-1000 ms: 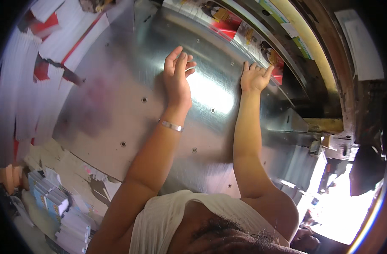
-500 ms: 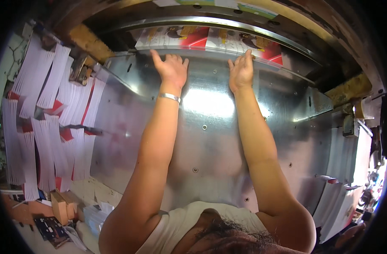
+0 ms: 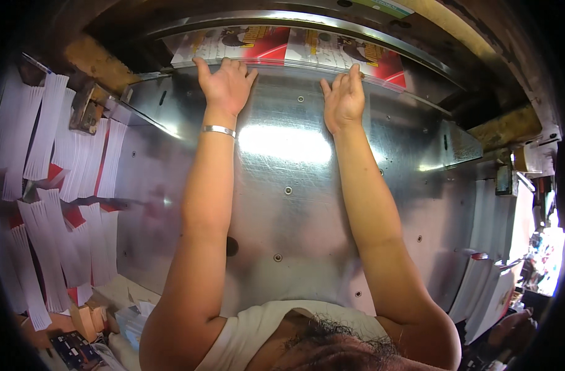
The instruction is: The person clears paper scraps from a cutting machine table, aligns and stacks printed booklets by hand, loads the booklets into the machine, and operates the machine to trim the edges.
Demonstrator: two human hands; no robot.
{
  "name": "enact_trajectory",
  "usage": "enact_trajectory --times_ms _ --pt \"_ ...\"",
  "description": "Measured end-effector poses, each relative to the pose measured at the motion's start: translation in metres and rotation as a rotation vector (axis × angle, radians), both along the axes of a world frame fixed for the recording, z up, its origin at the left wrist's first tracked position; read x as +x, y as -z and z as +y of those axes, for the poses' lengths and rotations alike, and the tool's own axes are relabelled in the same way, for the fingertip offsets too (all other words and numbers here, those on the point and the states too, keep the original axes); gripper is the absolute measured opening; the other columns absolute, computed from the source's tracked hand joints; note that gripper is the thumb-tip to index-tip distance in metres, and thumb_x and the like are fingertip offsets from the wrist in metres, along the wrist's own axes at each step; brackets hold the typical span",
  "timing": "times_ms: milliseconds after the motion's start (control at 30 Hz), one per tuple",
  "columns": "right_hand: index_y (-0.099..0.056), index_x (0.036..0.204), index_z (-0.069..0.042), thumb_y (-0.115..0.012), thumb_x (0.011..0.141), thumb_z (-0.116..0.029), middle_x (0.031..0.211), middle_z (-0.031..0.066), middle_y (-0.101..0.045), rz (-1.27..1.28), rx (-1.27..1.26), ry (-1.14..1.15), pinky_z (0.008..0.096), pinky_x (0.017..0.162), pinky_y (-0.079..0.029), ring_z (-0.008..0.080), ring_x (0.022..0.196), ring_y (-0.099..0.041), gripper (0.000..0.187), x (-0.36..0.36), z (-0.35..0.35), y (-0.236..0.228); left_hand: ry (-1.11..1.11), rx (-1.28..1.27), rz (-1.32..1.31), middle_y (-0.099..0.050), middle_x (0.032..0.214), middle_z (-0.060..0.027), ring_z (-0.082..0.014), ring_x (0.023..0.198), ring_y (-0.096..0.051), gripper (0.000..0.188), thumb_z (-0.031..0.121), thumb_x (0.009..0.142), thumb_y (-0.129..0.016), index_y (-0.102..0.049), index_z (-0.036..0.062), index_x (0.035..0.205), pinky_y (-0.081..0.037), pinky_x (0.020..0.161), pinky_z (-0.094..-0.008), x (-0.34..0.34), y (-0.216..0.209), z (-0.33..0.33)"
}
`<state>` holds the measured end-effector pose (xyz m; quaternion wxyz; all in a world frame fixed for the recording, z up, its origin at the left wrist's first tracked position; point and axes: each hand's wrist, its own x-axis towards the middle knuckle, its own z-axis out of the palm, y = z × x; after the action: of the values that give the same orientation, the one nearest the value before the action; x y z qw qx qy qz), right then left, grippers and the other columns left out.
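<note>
Both my arms stretch forward across a shiny steel machine table point(image 3: 288, 204). My left hand point(image 3: 225, 85) lies flat with fingers spread against the near edge of a stack of printed sheets point(image 3: 282, 44) in red, white and brown, which sits under a curved metal bar at the far end. A silver bracelet circles my left wrist. My right hand point(image 3: 343, 98) rests beside it, fingers together, fingertips touching the same stack's edge. Neither hand grips anything.
Fanned stacks of white and red paper point(image 3: 54, 185) lie along the left side. More white stacks point(image 3: 486, 278) stand at the right. A metal side guide point(image 3: 461, 145) juts from the right, another bracket point(image 3: 88, 108) sits at the far left.
My view has swung to face the machine squarely. Both hands slid forward from the bare steel to the edge of the printed stack and now press against it.
</note>
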<state>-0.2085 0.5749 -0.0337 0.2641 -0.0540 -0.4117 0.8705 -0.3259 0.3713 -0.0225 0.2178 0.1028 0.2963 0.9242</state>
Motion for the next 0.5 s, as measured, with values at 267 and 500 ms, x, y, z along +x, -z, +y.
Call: enact_trajectory --times_ms 267,500 --pt "0.022 0.155 -0.006 -0.048 0.100 -0.057 0.164 0.0156 0.025 0.015 0.009 -0.007 0.0560 0.122 -0.001 0.0244 0.150 0.026 0.102 0.0001 0.0003 0.0037 -0.011 0.039 -0.032 0.023 0.163 -0.0184 -0.0296 0.151 0.022 0.124 0.086 0.084 -0.035 0.024 0.0006 0.152 0.005 0.122 -0.0528 0.0005 0.0027 -0.0033" --pt "0.025 0.153 -0.006 -0.051 0.097 -0.061 0.162 0.0173 0.028 0.007 -0.001 -0.016 0.0543 0.122 -0.002 0.0255 0.149 0.028 0.109 -0.0002 0.0011 0.0062 -0.020 0.044 -0.063 0.022 0.164 -0.0175 -0.0294 0.152 0.020 0.124 0.085 0.084 -0.037 0.019 0.0001 0.154 0.005 0.123 -0.0522 0.0047 -0.0021 -0.0019"
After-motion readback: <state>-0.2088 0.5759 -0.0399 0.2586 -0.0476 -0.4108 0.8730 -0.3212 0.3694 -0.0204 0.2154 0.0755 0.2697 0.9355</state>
